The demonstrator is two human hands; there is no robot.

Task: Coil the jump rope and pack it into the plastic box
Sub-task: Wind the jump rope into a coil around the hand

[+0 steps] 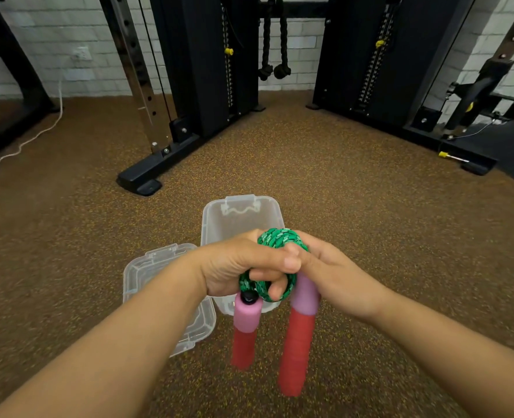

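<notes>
The green braided jump rope (276, 238) is bunched into a tight coil, and both hands grip it above the floor. My left hand (237, 267) wraps its fingers around the coil's front. My right hand (334, 276) holds the coil's right side and the top of one handle. Two pink-and-red foam handles hang down below: a shorter-looking one on the left (245, 327), a longer one on the right (299, 336). The clear plastic box (219, 218) stands open on the floor just behind the hands, its near part hidden by them.
The box's clear lid (147, 267) lies on the floor to the left of the box, partly under my left forearm. Black gym machine frames (147, 179) stand behind, on brown speckled rubber flooring. A white cable (35, 134) trails at the far left.
</notes>
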